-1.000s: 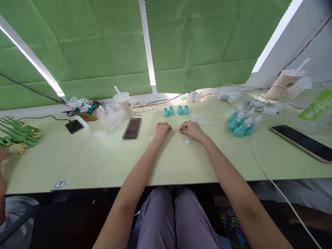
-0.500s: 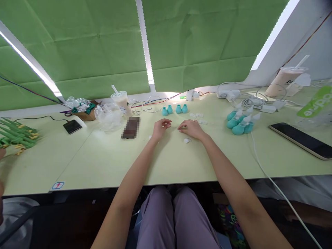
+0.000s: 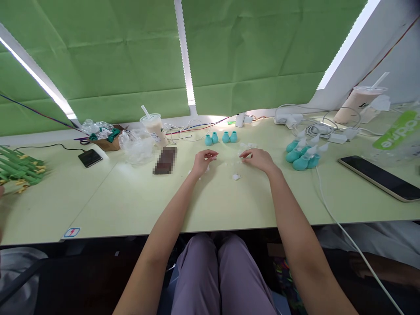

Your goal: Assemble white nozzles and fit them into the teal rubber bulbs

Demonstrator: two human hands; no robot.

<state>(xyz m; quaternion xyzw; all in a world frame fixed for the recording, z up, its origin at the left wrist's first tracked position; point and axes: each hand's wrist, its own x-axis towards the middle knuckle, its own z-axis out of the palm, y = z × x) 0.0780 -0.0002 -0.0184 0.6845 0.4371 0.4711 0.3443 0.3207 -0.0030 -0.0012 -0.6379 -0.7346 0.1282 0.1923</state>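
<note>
My left hand [image 3: 202, 162] hovers just over the table, its fingers curled toward the thumb; anything pinched there is too small to make out. Small white bits [image 3: 207, 169] lie beside and partly under it. Across from it, my right hand [image 3: 259, 159] has thumb and fingertips close together by some small clear pieces [image 3: 236, 162]; whether it grips one is unclear. A little white piece [image 3: 236, 176] rests nearer to me. Behind the hands stand several teal rubber bulbs [image 3: 225, 138] with open necks. Clear plastic tips [image 3: 248, 145] lie behind my right hand.
Right of my hands sit several teal bulbs with clear nozzles [image 3: 302, 157], near a phone [image 3: 380, 177] and tangled white cables [image 3: 316, 128]. To the left are a blurred dark phone [image 3: 165, 161], a plastic bag [image 3: 136, 146], a drink cup [image 3: 154, 130] and a small box [image 3: 108, 141].
My right hand has moved to the right, away from my left hand, uncovering small clear pieces between them. My left hand has hardly moved.
</note>
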